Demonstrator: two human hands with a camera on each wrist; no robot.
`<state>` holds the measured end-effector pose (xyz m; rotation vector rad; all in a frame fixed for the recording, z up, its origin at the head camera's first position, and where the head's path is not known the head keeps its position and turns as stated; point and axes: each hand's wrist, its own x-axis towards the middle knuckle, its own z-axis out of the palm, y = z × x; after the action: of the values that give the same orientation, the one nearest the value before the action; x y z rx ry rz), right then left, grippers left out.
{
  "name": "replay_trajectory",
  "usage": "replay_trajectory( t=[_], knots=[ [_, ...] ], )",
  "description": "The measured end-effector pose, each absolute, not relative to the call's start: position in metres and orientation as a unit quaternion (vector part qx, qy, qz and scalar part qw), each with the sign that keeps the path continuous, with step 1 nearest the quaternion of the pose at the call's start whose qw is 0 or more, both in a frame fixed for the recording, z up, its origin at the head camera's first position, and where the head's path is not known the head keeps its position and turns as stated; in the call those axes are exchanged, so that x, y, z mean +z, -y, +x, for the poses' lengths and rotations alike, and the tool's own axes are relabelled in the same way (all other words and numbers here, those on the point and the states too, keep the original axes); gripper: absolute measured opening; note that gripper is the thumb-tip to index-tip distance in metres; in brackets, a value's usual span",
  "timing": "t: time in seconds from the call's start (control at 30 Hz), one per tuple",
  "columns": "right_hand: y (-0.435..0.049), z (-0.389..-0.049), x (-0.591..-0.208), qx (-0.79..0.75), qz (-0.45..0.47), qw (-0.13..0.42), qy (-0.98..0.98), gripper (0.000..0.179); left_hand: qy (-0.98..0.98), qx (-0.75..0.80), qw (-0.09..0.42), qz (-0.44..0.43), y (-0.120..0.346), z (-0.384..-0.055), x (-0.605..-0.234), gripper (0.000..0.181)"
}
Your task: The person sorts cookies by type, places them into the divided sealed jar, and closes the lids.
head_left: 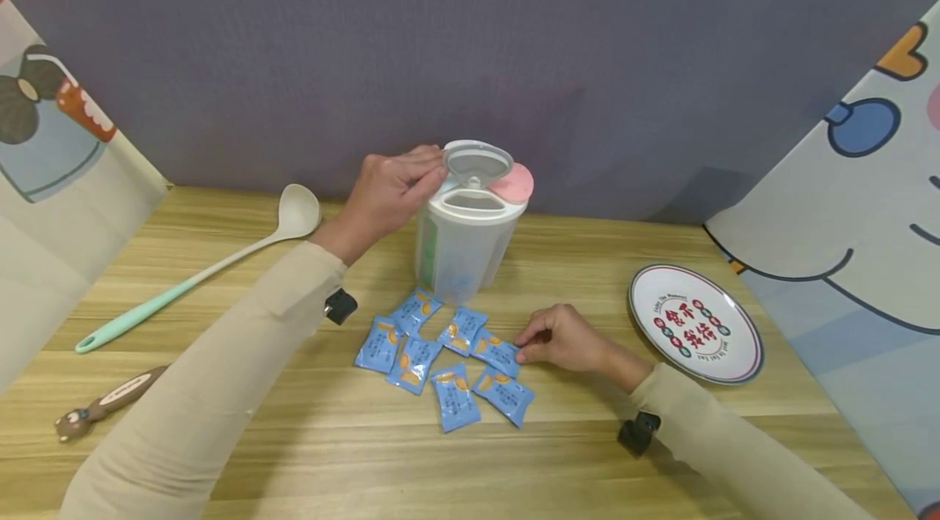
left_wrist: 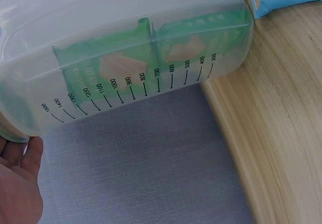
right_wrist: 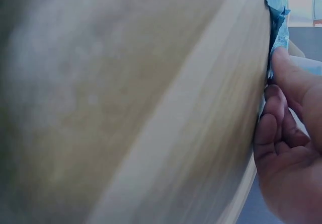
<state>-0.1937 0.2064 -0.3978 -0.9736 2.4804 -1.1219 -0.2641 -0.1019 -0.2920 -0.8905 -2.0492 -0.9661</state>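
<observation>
A blue packet lies on the table, at the right side of a loose cluster; the right hand pinches its right edge between thumb and fingers. Six other blue packets lie close by to the left and nearer, some overlapping. Just beyond them stands a translucent container, upright. Its lid has a grey-and-white flap raised above an opening, while a pink flap lies at the right. The left hand grips the lid's left side, its fingers bent over the rim. Through the container's wall show green packets beside a printed scale. To the far left lies a ladle with a mint handle, and nearer, a brown bear-headed utensil, partly hidden by the left sleeve. Well to the right sits a white plate with red-and-green lettering. Behind everything rises a grey-purple wall.
</observation>
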Motion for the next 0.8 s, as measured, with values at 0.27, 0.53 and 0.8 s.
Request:
replay_trajectory(
  t=[0.27,0.53,0.8],
  knots=[
    [-0.2081,-0.1939,-0.3973,-0.376,-0.339,0.125,-0.853,0.010,0.788,-0.372,0.350,-0.343,0.1014,-0.2645,-0.2928,0.020],
    [-0.2067,-0.1908,-0.3954,-0.371,-0.309,0.129,-0.866,0.020,0.786,-0.378,0.349,-0.342,0.1010,-0.2643,-0.2933,0.020],
    [-0.2045,-0.1897,-0.3964,-0.368,-0.300,0.134,-0.870,0.023,0.785,-0.375,0.353,-0.345,0.1004,-0.2639,-0.2929,0.020]
  ],
)
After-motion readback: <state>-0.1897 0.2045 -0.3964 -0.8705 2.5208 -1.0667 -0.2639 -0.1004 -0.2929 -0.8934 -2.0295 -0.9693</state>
